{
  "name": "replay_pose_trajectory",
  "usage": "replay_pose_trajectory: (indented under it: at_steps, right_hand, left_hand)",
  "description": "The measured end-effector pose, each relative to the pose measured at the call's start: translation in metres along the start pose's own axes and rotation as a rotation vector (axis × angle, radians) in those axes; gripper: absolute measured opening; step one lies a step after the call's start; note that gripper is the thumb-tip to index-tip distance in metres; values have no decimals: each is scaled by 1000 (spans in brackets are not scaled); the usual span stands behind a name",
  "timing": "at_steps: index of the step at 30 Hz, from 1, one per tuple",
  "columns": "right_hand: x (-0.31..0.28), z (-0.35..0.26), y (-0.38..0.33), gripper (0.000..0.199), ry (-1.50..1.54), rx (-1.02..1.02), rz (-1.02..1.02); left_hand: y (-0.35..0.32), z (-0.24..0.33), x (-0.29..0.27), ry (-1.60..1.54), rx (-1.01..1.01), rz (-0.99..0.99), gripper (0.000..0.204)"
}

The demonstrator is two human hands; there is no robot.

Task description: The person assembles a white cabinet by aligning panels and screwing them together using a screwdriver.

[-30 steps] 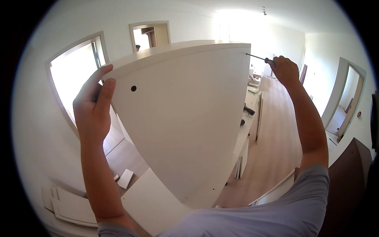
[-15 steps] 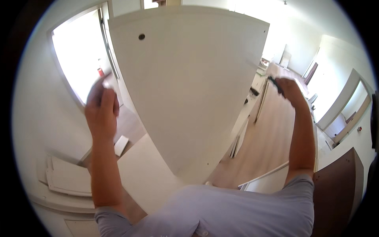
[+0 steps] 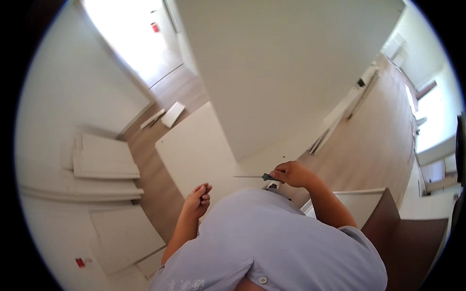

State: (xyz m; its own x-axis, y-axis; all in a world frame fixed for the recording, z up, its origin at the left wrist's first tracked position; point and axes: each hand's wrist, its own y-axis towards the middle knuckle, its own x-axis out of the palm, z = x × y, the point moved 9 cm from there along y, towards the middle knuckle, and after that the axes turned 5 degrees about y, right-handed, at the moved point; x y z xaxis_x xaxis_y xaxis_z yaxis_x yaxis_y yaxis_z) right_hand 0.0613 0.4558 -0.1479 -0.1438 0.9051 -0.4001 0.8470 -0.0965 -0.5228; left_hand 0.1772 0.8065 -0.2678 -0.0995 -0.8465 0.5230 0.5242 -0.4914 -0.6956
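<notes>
Both hands have dropped from the upright white panel (image 3: 291, 72); right hand (image 3: 291, 174) pinches a slim, rigid screwdriver (image 3: 257, 177) by its handle; left hand (image 3: 198, 199) loosely curled, empty; panel looks heavy, best gripped by its edges

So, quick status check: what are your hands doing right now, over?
Right hand gripping screwdriver, tip pointing left. Left hand loosely curled, empty, over the flat white panel. Tall white panel upright just ahead, untouched.

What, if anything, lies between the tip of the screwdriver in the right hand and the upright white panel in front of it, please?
Nothing visible does. The right hand holds the screwdriver level, shaft pointing left, just before the foot of the upright white panel. The left hand hangs loosely curled, lower left, clear of both.
</notes>
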Motion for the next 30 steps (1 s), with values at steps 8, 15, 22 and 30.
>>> replay_pose_trajectory:
  at_steps: [8,15,22,30]
  right_hand:
    - [41,-68,17,37,-81,-134,22]
    - [53,-78,10,34,-97,-213,19]
    - [60,-84,-1,36,-144,-217,26]
    - [55,-61,-11,39,-71,-159,78]
  left_hand:
    - [-38,39,52,59,192,-79,15]
    - [-41,25,30,-74,131,-155,20]
    - [-41,27,45,127,156,-106,26]
    - [-38,30,62,122,147,-131,26]
